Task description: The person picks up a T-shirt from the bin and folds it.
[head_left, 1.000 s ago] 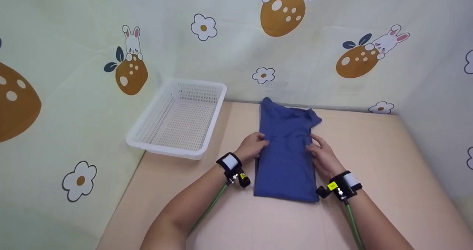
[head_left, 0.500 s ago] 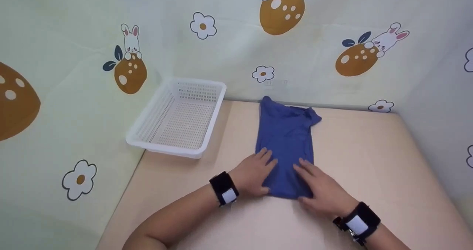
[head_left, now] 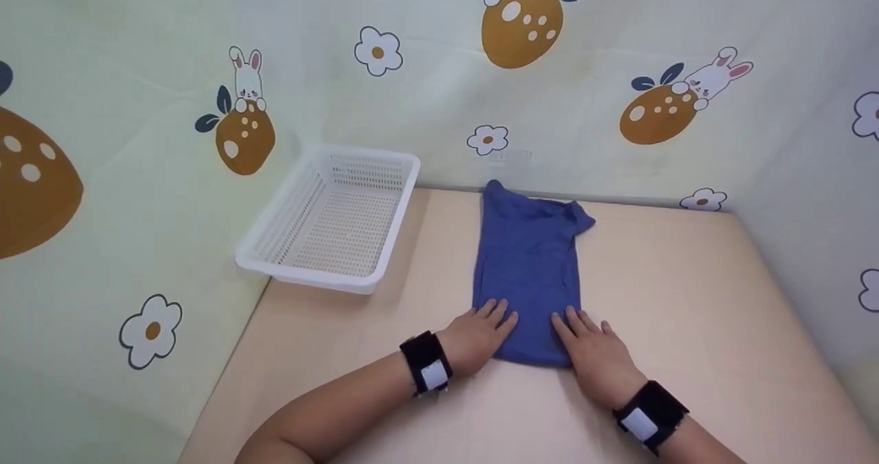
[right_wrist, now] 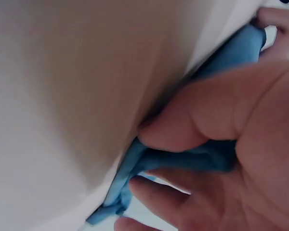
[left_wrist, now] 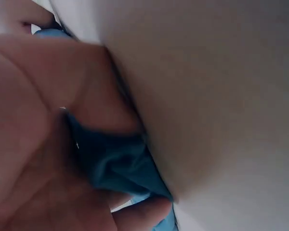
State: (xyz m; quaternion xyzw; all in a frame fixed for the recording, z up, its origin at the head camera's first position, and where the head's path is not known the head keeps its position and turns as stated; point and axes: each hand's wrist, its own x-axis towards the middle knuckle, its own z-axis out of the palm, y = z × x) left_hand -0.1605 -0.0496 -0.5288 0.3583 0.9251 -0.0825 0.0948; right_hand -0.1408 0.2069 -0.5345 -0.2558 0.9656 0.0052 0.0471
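Note:
A folded blue garment (head_left: 529,265) lies lengthwise on the table, its far end uneven with a corner sticking out to the right. My left hand (head_left: 475,337) rests on the near left part of it, fingers extended over the cloth. On the near right side my right hand (head_left: 601,357) lies with its fingers stretched forward at the garment's edge. Blue cloth (left_wrist: 120,161) shows between the left thumb and fingers in the left wrist view. In the right wrist view the right thumb (right_wrist: 183,120) is beside the cloth edge at the table surface.
A white perforated plastic basket (head_left: 395,244) stands at the back left of the table (head_left: 687,299), holding nothing. A printed curtain (head_left: 426,93) hangs behind and along both sides. Each wrist wears a black strap (head_left: 651,416).
Both hands have come from the garment's middle side edges to its near end, their fingers now spread on top. Over the last half second they shifted slightly. The basket stays put.

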